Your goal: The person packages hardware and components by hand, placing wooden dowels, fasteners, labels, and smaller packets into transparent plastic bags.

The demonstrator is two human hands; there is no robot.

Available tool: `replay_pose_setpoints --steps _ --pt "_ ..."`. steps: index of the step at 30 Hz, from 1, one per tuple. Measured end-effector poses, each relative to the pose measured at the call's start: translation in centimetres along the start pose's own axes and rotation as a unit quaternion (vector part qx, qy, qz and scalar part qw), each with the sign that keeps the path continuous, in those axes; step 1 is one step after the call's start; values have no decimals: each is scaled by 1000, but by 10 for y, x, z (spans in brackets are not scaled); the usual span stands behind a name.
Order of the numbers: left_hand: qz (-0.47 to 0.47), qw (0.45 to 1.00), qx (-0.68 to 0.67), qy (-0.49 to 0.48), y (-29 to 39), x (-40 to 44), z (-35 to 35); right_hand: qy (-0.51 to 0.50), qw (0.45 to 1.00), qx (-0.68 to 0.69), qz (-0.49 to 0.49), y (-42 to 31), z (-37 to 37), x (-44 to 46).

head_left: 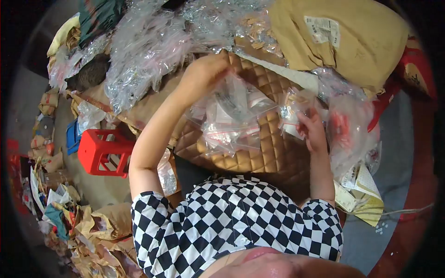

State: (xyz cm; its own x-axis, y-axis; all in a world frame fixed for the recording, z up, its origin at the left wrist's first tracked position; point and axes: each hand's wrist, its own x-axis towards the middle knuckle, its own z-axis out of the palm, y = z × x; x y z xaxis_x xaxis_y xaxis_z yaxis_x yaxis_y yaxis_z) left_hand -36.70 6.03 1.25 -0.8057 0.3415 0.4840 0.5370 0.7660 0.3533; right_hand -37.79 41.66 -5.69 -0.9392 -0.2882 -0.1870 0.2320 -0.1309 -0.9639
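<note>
My left hand [208, 70] is curled closed at the upper edge of a brown quilted pad [273, 155], beside clear plastic bags; what its fingers hold is hidden. My right hand [314, 127] pinches a small clear zip bag [291, 110] with small items inside that are too small to tell. Between the hands, a pile of clear zip bags with red seal lines [229, 132] lies on the quilted pad over my lap.
A large heap of filled clear bags [148, 46] lies ahead, beside a tan sack [347, 41]. A red stool [104, 150] stands at left, above brown paper packages [111, 220]. Bags with red contents [345, 129] and yellowish papers [366, 190] are at right.
</note>
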Motion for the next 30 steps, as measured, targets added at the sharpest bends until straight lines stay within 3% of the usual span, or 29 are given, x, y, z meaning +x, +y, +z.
replay_pose_setpoints --steps 1,9,12,14,18,20,22,24,26,27,29,30 --pt "75 995 24 60 23 5 -6 7 1000 -17 2 4 -10 0" --pt "58 990 85 94 42 -19 5 47 999 7 -14 -5 -7 2" --pt "90 975 188 77 35 -28 6 26 999 -5 -45 -11 1 10" --pt "212 895 334 209 38 -26 -1 -11 999 -7 -43 -4 -5 22" --pt "200 872 403 194 47 -46 -2 -57 994 23 -89 -26 21 31" --pt "31 961 240 133 64 -39 -1 -74 987 33 -136 -37 38 32" --pt "2 978 158 133 70 -32 0 -79 983 60 -153 -51 58 26" --pt "-43 997 -17 64 71 -35 0 -83 979 84 -167 -71 82 16" --pt "-43 999 -13 29 81 -37 -7 -86 984 -47 -149 -90 107 7" --pt "-43 999 -6 -4 85 -38 -9 -85 984 -47 -150 -88 111 12" --pt "-36 999 -30 0 89 -42 -8 -218 867 -280 -350 -82 116 24" --pt "-30 998 -53 5 90 -44 -7 -218 867 -280 -350 -82 118 22"
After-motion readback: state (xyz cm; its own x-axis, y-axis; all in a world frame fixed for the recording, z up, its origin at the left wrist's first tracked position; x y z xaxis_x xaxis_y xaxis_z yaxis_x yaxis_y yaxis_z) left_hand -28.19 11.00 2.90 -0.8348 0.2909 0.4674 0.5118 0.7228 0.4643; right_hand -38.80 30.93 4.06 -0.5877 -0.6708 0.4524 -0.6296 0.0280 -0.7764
